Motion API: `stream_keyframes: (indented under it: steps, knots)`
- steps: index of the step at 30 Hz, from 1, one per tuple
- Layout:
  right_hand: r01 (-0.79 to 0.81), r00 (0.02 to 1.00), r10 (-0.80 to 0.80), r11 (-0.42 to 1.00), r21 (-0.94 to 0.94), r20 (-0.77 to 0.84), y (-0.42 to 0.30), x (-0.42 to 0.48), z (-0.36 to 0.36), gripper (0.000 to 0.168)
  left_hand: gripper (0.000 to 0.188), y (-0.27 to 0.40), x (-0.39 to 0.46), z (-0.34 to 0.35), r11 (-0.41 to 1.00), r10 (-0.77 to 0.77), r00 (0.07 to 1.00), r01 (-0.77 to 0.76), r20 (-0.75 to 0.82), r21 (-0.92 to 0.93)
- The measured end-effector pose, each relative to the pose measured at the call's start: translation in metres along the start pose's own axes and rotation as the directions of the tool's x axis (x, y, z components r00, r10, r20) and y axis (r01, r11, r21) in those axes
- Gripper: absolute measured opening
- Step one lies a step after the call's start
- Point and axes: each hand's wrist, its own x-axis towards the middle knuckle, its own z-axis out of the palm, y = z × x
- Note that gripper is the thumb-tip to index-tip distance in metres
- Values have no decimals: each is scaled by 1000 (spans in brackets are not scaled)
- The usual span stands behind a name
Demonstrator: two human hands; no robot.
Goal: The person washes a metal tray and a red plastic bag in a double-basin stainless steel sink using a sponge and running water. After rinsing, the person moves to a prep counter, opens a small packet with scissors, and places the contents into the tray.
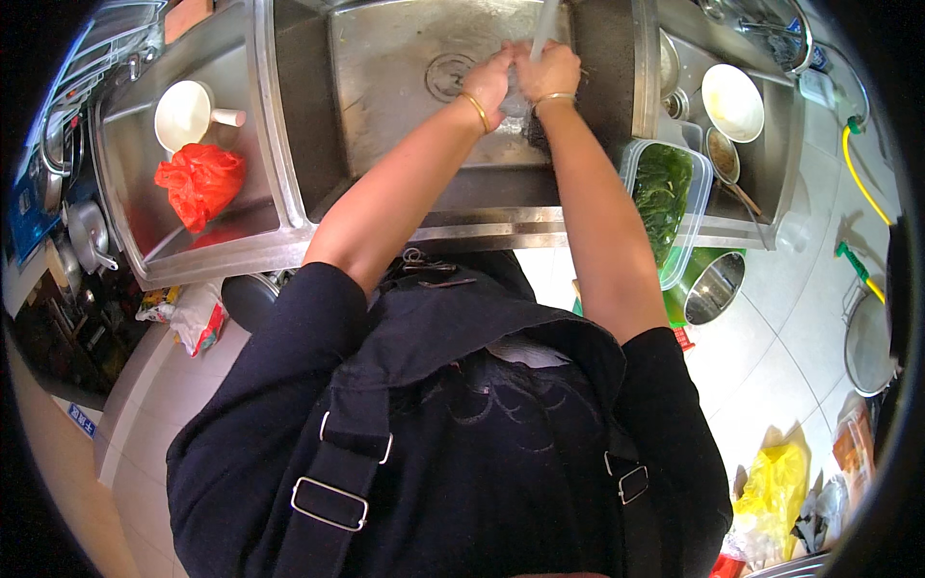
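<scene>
Both hands are over the middle basin of a stainless steel sink (390, 94), close together near its far right part. My left hand (490, 83) has its fingertips near the other hand, thumb side uncertain. My right hand (549, 71) is under a pale stream or spout (544, 29) that comes down from the top edge. The hands are slightly blurred, and whether anything lies between them cannot be told. A round drain (449, 76) shows to the left of them. Something dark lies below my right wrist, partly hidden.
The left basin holds a white ladle-like scoop (183, 115) and a red plastic bag (202, 184). At right, a clear plastic container of green leaves (661, 195) rests over the sink edge, beside a white bowl (733, 102) and a strainer (723, 154). A metal pot (714, 287) stands below.
</scene>
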Motion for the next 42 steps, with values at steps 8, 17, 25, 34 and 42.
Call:
stream_keyframes:
  steps: [8,17,25,34,42]
  knots:
    - [-200,967,54,767,609,250,39,7,20,46,56,14,1,-38,965,-119,978,154,170,-213]
    - [265,939,-221,953,145,-262,-23,-51,7,33,40,-21,90,-38,823,39,607,432,794,-370]
    - [100,982,-91,994,49,-165,-18,-28,7,39,39,-20,42,-4,962,33,992,2,124,-274]
    - [-149,978,160,985,-89,134,15,7,-6,44,46,-18,17,-60,847,309,951,-285,21,450]
    - [-163,955,30,886,434,296,22,-27,30,33,34,10,5,-40,988,-141,984,147,112,-47]
